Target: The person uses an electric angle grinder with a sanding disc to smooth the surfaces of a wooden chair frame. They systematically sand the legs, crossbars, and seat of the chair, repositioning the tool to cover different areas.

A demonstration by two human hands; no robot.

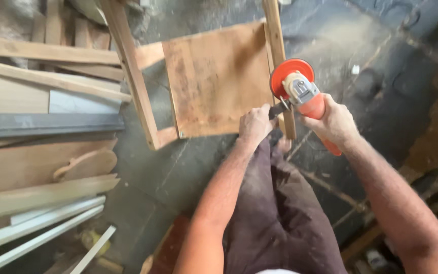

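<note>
1. Nearest the camera is a leg in dark brown trousers (280, 213), and the foot (283, 144) looks like it's braced right at the near edge of the wooden frame (138, 81). Honestly that's my first worry: toes that close to a spinning disc, one slip and it's bad.
2. Left hand (253, 124) is curled shut on the black side handle (278, 109). Right hand (334, 123) is wrapped tight around the orange body of the angle grinder (300, 94).
3. The grinder sits over the frame's right rail (278, 45), beside the plywood panel (216, 76). If the orange disc (291, 76) catches the rail's edge it could kick back toward the hands.
4. Frame just lies on the dusty stone floor (188, 167), no clamp that I can see, so it might skid.
5. Hard to tell: whether the disc is spinning or touching wood, any guard, the cord. The frame's far end is cut off, and the planks (41, 167) at left run out of shot.
</note>
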